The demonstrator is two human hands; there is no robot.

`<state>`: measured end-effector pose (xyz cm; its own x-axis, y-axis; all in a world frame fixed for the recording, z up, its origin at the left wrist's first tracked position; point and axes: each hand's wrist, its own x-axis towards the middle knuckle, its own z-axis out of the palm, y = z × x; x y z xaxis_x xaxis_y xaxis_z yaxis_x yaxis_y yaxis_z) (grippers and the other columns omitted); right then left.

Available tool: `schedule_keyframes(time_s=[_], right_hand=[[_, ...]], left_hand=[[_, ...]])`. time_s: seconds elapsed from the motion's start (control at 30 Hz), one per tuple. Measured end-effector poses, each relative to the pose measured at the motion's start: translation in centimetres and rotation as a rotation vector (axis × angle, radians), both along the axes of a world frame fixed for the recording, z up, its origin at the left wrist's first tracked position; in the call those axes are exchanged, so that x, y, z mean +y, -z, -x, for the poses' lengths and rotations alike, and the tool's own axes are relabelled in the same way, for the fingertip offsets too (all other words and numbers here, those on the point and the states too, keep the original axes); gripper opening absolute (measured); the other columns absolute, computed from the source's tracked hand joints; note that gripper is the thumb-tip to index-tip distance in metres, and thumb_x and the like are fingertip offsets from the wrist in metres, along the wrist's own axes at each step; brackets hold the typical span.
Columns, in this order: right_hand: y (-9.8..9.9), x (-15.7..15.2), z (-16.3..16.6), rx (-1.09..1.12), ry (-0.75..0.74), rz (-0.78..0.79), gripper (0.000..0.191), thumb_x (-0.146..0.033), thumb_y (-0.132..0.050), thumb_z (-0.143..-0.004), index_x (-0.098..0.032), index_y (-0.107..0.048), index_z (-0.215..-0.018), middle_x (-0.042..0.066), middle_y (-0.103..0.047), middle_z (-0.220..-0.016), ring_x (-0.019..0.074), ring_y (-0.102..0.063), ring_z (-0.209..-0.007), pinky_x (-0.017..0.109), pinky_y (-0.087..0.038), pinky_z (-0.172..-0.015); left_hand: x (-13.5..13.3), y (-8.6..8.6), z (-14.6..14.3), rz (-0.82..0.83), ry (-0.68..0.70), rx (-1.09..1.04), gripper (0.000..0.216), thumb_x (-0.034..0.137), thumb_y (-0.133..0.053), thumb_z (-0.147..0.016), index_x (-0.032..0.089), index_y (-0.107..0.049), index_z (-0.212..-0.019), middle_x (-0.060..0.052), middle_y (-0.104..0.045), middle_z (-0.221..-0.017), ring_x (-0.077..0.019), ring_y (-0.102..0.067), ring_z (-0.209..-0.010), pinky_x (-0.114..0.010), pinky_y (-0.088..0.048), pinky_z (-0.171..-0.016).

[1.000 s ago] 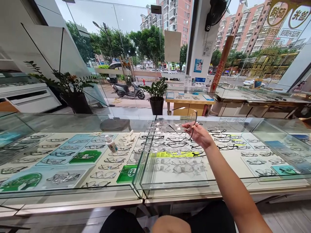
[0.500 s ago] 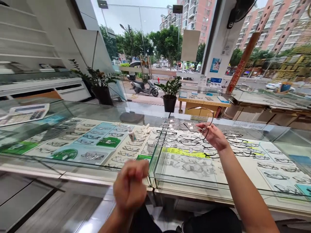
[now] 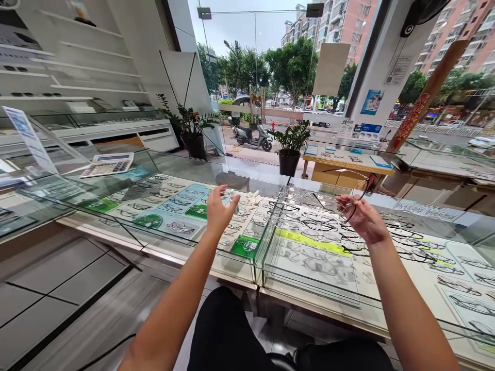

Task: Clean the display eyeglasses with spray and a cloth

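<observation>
My left hand (image 3: 220,210) is stretched over the left part of the glass counter, thumb and fingers apart. Between them, partly hidden, stands a small white bottle (image 3: 232,195); whether my fingers touch it I cannot tell. Raised above the right part of the counter, my right hand (image 3: 363,219) is closed on a pair of eyeglasses (image 3: 365,186) with a thin dark rim. Some of the frame is hidden by my fingers.
Crumpled white pieces (image 3: 253,198) lie on the glass just right of the bottle. Inside the glass counter (image 3: 259,268) are many rows of eyeglasses. A calculator (image 3: 108,164) rests at the left. Potted plants (image 3: 289,159) stand beyond the counter.
My left hand has gone from a curled shape near my body forward to the bottle, its fingers now spread. My right hand still holds the eyeglasses. The view has swung left.
</observation>
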<state>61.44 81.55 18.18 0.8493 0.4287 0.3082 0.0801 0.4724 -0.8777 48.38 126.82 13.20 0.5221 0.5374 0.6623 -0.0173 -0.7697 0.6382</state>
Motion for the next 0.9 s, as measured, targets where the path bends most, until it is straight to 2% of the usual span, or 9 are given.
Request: schedule_keyframes(time_s=[0.07,0.13,0.23,0.33,0.4,0.53,0.7,0.8,0.9], right_hand=[[0.0,0.0,0.0,0.002,0.005,0.003,0.028,-0.05,-0.093,-0.081,-0.034,-0.074,-0.092,0.004,-0.079,-0.125,0.0303,-0.065,-0.139,0.054,-0.041,-0.131],[0.1,-0.1,-0.1,0.006,0.009,-0.005,0.029,-0.05,-0.094,-0.08,-0.034,-0.074,-0.092,0.003,-0.079,-0.125,0.0311,-0.065,-0.139,0.055,-0.04,-0.132],[0.1,-0.2,-0.1,0.0,0.006,-0.013,0.027,-0.049,-0.093,-0.081,-0.033,-0.073,-0.091,0.003,-0.079,-0.125,0.031,-0.065,-0.139,0.055,-0.04,-0.131],[0.0,-0.2,0.0,-0.008,-0.002,-0.016,0.026,-0.048,-0.092,-0.082,-0.033,-0.073,-0.091,0.003,-0.079,-0.123,0.0295,-0.066,-0.137,0.054,-0.04,-0.131],[-0.1,-0.2,0.0,-0.007,-0.004,-0.025,0.026,-0.048,-0.092,-0.082,-0.033,-0.073,-0.09,0.002,-0.079,-0.123,0.029,-0.067,-0.136,0.053,-0.04,-0.132],[-0.4,-0.2,0.2,0.018,0.011,-0.045,0.026,-0.048,-0.092,-0.082,-0.034,-0.072,-0.091,0.002,-0.079,-0.119,0.0299,-0.068,-0.135,0.055,-0.039,-0.133],[-1.6,-0.1,0.4,-0.001,0.035,-0.084,0.028,-0.051,-0.094,-0.08,-0.034,-0.074,-0.089,0.001,-0.079,-0.107,0.03,-0.072,-0.129,0.054,-0.044,-0.129],[-2.7,0.6,0.4,-0.013,0.032,-0.079,0.027,-0.049,-0.094,-0.081,-0.033,-0.074,-0.091,0.001,-0.079,-0.105,0.0286,-0.073,-0.126,0.052,-0.048,-0.126],[-3.2,1.8,-0.1,-0.023,0.035,-0.043,0.032,-0.051,-0.096,-0.079,-0.031,-0.074,-0.092,0.002,-0.081,-0.104,0.028,-0.075,-0.121,0.05,-0.051,-0.123]], left_hand=[[0.4,0.4,-0.6,0.052,0.037,0.094,0.075,0.057,-0.072,-0.093,0.02,-0.048,-0.153,-0.019,-0.058,-0.152,-0.0345,-0.063,-0.127,-0.047,-0.05,-0.109],[0.6,0.8,-1.0,0.123,0.075,0.171,0.088,0.055,-0.075,-0.091,0.019,-0.038,-0.163,-0.021,-0.054,-0.159,-0.0373,-0.059,-0.135,-0.05,-0.047,-0.113],[0.8,1.2,-1.1,0.282,0.173,0.251,0.093,0.05,-0.076,-0.092,0.022,-0.03,-0.167,-0.021,-0.059,-0.156,-0.0368,-0.064,-0.129,-0.049,-0.051,-0.107],[0.6,1.2,-1.0,0.376,0.259,0.281,0.073,0.049,-0.072,-0.093,0.021,-0.044,-0.154,-0.017,-0.072,-0.137,-0.0327,-0.07,-0.108,-0.049,-0.054,-0.098],[0.2,0.7,-1.0,0.389,0.317,0.26,0.058,0.053,-0.07,-0.092,0.021,-0.055,-0.137,-0.014,-0.074,-0.127,-0.0313,-0.069,-0.107,-0.048,-0.055,-0.099],[-2.3,-1.7,-1.3,0.422,0.591,0.21,0.062,0.066,-0.069,-0.089,0.023,-0.053,-0.132,-0.009,-0.069,-0.117,-0.0281,-0.068,-0.114,-0.043,-0.059,-0.098],[-7.9,-5.7,-3.1,0.479,1.004,0.183,0.066,0.067,-0.073,-0.092,0.029,-0.05,-0.141,-0.005,-0.061,-0.105,-0.0221,-0.063,-0.098,-0.035,-0.061,-0.077],[-11.6,-7.8,-5.2,0.67,1.242,0.127,0.059,0.057,-0.082,-0.09,0.03,-0.053,-0.133,-0.002,-0.059,-0.095,-0.0198,-0.058,-0.089,-0.028,-0.052,-0.067],[-14.6,-9.2,-7.6,0.878,1.388,0.189,0.051,0.056,-0.085,-0.081,0.024,-0.061,-0.113,-0.002,-0.055,-0.086,-0.0196,-0.055,-0.081,-0.027,-0.047,-0.06]])
